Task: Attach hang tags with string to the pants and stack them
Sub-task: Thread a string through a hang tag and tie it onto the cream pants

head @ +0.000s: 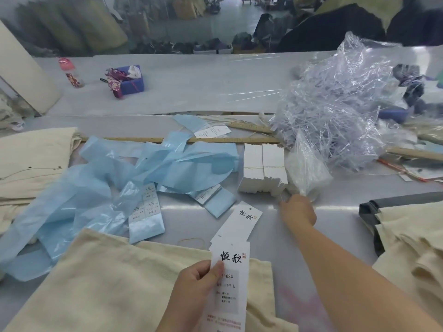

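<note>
Holding a stiff white hang tag [227,283] between thumb and curled fingers [217,268], our left hand [189,298] keeps the card's long axis running away from us, its brush-lettered head pointing toward the far edge of the bench [191,75]. A second tag [239,224] fans out just beyond it, tilted to the right. Under the left hand lies a pair of cream pants [107,283], a coarse woven cloth, folded flat. Our right hand [298,212] reaches forward with its fingers bent down at the mouth of a small clear plastic bag [309,168]; we cannot tell whether they pinch anything there. Just left of those fingers stands a squared block of white tags [262,166] bound by a thin yellow band. Beyond the right fingers a large crinkled clear bag [340,99] holds a tangle of thin pale strings. Left of both hands glossy blue plastic film [107,178] lies crumpled over printed labels. Right of the right arm, more cream pants [412,240] are stacked on a grey pair.
</note>
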A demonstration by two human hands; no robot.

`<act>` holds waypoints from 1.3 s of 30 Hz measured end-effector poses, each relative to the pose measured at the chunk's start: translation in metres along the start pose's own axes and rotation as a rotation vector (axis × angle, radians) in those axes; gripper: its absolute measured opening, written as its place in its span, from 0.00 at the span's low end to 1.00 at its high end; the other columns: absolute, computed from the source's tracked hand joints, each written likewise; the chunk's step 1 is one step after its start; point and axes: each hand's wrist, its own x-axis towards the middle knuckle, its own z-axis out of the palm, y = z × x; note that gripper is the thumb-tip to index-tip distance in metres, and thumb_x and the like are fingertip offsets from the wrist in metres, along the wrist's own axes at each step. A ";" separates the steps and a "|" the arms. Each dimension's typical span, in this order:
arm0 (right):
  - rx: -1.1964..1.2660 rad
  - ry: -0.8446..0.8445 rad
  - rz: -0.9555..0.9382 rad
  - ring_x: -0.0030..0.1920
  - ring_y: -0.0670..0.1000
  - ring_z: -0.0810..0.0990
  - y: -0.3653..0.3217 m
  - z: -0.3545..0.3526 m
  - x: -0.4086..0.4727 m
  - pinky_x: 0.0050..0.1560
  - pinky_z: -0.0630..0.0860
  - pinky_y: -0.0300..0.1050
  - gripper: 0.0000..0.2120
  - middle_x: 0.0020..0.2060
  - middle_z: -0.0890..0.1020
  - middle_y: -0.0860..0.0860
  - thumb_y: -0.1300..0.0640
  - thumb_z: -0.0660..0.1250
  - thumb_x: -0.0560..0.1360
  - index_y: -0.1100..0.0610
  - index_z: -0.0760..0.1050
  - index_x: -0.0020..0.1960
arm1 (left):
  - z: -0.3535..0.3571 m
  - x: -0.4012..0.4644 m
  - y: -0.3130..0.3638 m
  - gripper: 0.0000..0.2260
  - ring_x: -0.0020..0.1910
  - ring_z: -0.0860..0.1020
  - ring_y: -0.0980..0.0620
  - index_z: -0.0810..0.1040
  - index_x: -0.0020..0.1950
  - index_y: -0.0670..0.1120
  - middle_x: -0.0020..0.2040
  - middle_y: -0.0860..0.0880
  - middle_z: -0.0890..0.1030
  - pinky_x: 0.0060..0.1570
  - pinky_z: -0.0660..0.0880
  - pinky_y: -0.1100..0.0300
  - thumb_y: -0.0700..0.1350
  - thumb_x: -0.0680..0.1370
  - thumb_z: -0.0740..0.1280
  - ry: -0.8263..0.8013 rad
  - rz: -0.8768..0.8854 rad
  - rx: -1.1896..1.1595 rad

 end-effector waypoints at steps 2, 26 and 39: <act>0.037 -0.048 -0.032 0.50 0.59 0.79 0.005 -0.007 -0.006 0.45 0.72 0.46 0.09 0.49 0.80 0.58 0.57 0.62 0.76 0.61 0.76 0.51 | 0.002 0.001 -0.001 0.15 0.42 0.81 0.46 0.86 0.45 0.45 0.45 0.39 0.85 0.54 0.76 0.43 0.55 0.68 0.70 -0.001 -0.009 0.007; -0.042 -0.082 -0.308 0.50 0.50 0.75 0.084 -0.016 -0.116 0.48 0.76 0.47 0.08 0.47 0.74 0.49 0.52 0.70 0.74 0.52 0.75 0.39 | 0.007 -0.050 0.004 0.17 0.43 0.84 0.49 0.86 0.48 0.47 0.47 0.45 0.86 0.43 0.79 0.58 0.57 0.67 0.71 -0.092 0.026 -0.024; 0.737 -0.262 -0.457 0.25 0.50 0.74 0.088 -0.081 -0.231 0.27 0.70 0.36 0.04 0.29 0.82 0.58 0.71 0.67 0.74 0.65 0.74 0.41 | 0.022 -0.092 0.007 0.12 0.38 0.83 0.47 0.78 0.52 0.49 0.43 0.45 0.85 0.34 0.78 0.57 0.35 0.73 0.71 0.040 0.224 0.080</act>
